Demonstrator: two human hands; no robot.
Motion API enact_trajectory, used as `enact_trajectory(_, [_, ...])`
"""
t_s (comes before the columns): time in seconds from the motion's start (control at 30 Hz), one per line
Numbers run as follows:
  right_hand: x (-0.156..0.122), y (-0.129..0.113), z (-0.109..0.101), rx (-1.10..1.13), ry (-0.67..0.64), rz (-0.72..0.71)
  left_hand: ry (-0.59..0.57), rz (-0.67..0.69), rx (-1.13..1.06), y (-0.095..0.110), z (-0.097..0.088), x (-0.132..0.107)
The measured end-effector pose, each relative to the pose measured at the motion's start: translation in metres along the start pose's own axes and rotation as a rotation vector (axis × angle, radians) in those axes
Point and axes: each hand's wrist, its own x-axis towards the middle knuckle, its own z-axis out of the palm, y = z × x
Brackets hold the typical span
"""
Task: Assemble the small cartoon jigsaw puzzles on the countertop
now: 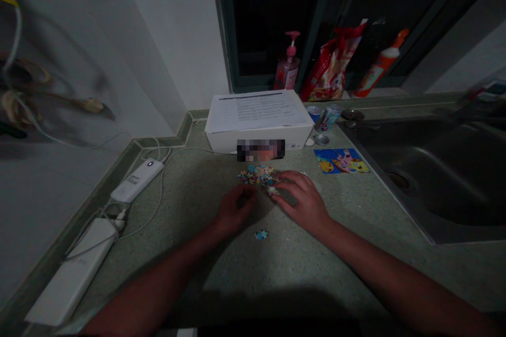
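Note:
A small heap of colourful jigsaw pieces lies on the green speckled counter, in front of a white box. My left hand rests just below the heap with its fingers curled inward; whatever they hold is hidden. My right hand lies on the counter at the heap's right edge, fingers bent, their tips on the pieces. One loose blue piece sits apart, nearer to me, between my wrists. A colourful cartoon picture card lies flat to the right of the heap.
A steel sink is sunk in the counter at right. Two white power banks with cables lie along the left wall. A pink pump bottle, red bag, orange-capped bottle and small cans stand behind the box.

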Motion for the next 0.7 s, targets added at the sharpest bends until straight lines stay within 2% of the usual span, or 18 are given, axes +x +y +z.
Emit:
enact_trajectory(0.23, [-0.004,0.000,0.001,0.068,-0.078,-0.032,0.034,0.020,-0.011,0.000,-0.001,0.000])
enact_trajectory(0.43, [-0.010,-0.014,0.004,0.219,-0.280,-0.098,0.130,0.033,0.031,-0.002,-0.001,0.002])
enact_trajectory(0.6, [-0.014,-0.024,0.003,0.247,-0.484,-0.133,0.131,0.017,0.041,-0.004,0.000,0.003])
enact_trajectory(0.7, [-0.015,-0.025,0.003,0.233,-0.538,-0.144,0.130,0.033,0.043,-0.005,-0.001,0.003])
